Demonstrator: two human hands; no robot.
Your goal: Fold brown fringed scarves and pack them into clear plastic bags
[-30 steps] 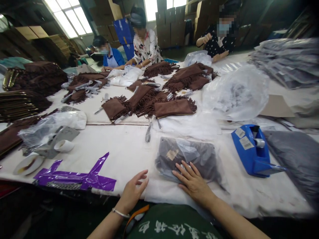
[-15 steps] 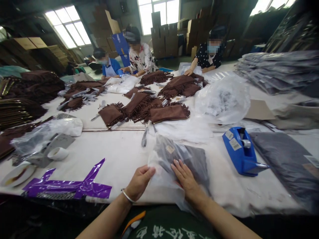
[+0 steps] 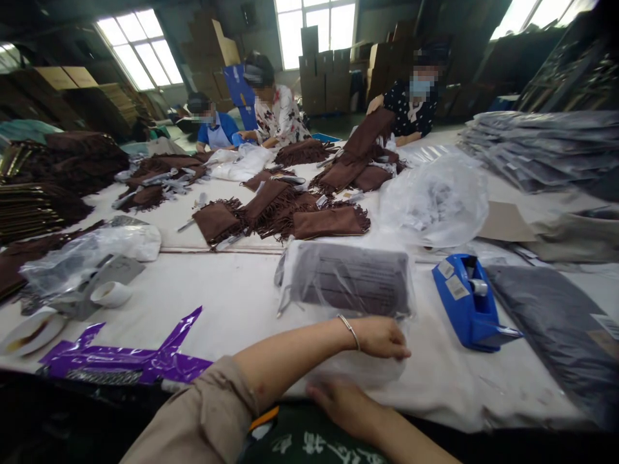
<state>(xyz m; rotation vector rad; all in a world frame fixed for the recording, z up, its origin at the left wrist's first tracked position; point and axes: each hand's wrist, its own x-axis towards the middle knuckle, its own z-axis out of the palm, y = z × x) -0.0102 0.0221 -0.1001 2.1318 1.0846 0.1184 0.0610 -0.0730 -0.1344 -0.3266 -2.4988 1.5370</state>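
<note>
A clear plastic bag [image 3: 411, 283] lies flat on the table in front of me, with a folded dark grey cloth item [image 3: 348, 274] inside it. Printed lines show on the bag's upper face. My left hand [image 3: 382, 336], with a bracelet at the wrist, reaches across to the bag's near right side. Its fingers are curled closed on the loose plastic there. Lower and nearer my body, my right hand [image 3: 345, 407] is at the bag's near edge below my left forearm. Motion blurs it, and its fingers are mostly hidden.
A blue tape dispenser [image 3: 467, 303] stands to the right, beside grey packed goods [image 3: 546, 322]. Purple tape strips [image 3: 126, 361] hang at the left front edge. Brown fringed pouches [image 3: 331, 221] lie beyond the bag. Several people work across the table; one lifts a brown piece [image 3: 367, 138].
The bag has been turned and now lies flatter, with its printed side up. My left hand has crossed to the right; my right hand has dropped toward my body.
</note>
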